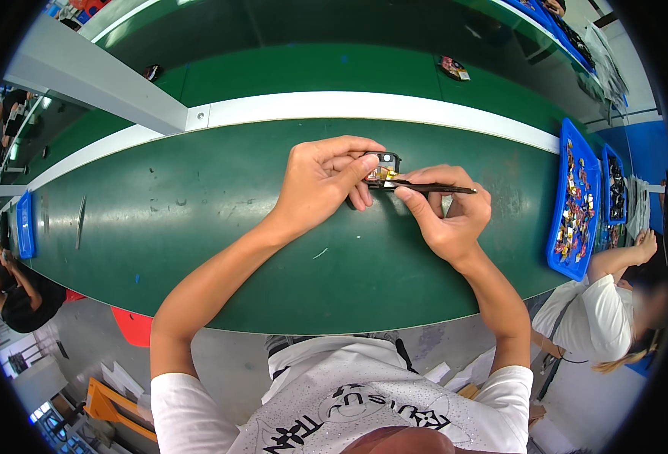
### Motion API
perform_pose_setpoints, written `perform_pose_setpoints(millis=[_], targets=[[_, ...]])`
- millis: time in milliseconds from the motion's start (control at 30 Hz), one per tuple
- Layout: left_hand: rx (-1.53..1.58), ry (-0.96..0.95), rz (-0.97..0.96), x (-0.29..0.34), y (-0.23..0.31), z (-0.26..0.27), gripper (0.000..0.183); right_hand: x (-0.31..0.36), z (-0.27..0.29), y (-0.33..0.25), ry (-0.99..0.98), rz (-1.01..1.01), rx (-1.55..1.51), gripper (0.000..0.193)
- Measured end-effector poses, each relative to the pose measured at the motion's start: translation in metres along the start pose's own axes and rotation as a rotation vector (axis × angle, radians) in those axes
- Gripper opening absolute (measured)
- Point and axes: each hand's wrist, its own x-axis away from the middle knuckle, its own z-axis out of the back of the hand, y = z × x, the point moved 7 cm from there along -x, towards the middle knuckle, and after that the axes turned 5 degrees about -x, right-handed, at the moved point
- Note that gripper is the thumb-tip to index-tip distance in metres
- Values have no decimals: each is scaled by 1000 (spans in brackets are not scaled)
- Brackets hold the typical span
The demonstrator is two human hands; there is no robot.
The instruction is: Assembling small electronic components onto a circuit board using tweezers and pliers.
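My left hand (322,178) is closed around a small black rectangular casing (386,160), held up above the green table. Inside the casing show a round white spot and some yellow and reddish parts, too small to make out. Between the thumb and fingers of my right hand (455,216) is a pair of dark tweezers (436,187). Their tip meets the yellow piece (390,174) at the casing's lower edge. My fingers hide part of the casing's left side.
A blue tray (555,246) of small colourful parts sits at the table's right end, beside a smaller blue bin (615,189) of black pieces. A thin metal strip (81,222) lies left on the green table (220,181). A white-sleeved person (599,318) sits at the right.
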Motion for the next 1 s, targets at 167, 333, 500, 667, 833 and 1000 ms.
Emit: perform_pose_setpoints(millis=[167, 333, 500, 667, 833, 1000], targets=[[6, -2, 3, 0, 0, 0, 23, 1, -1, -3, -7, 48, 4, 18], [-6, 3, 9, 1, 0, -1, 22, -2, -3, -6, -41, 81, 5, 17], [14, 14, 27, 0, -1, -2, 22, -2, -4, -14, -87, 157, 52, 19], [-28, -3, 43, 1, 1, -2, 22, 3, -9, -31, -136, 393, 209, 27], [-39, -5, 59, 1, -1, -3, 22, 4, -10, -31, -125, 407, 217, 28], [-54, 20, 24, 3, 0, -5, 21, 7, -12, -31, -131, 410, 228, 30]])
